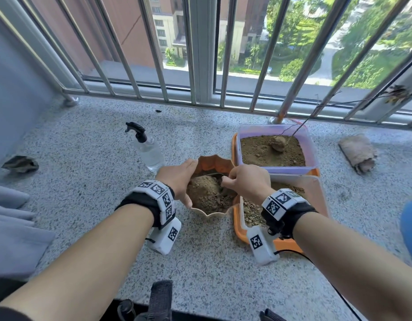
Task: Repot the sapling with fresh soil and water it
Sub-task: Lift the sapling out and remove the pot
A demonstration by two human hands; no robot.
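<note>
Sapling handling: you should treat the sapling (293, 133) as light and brittle; take it low, by the root ball (278, 144), not by the thin bare stem.
Sapling place: it lies in the far clear tub of soil (309, 147), the stem leaning out toward the railing (223, 98).
Sapling look: a brown clod, a wiry twig, a few dry leaves at the tip.
Pot: the scalloped pot (212, 215) holds a loose, crumbly mound, so expect it to feel bottom-heavy.
Left hand: your left hand (179, 179) cups the pot's rim, fingers fairly straight.
Right hand: your right hand (249, 181) grips a small metal scoop (215, 174) set in the soil.
Water: the spray bottle (148, 150) stands just beside the pot, likely slick when wet.
</note>
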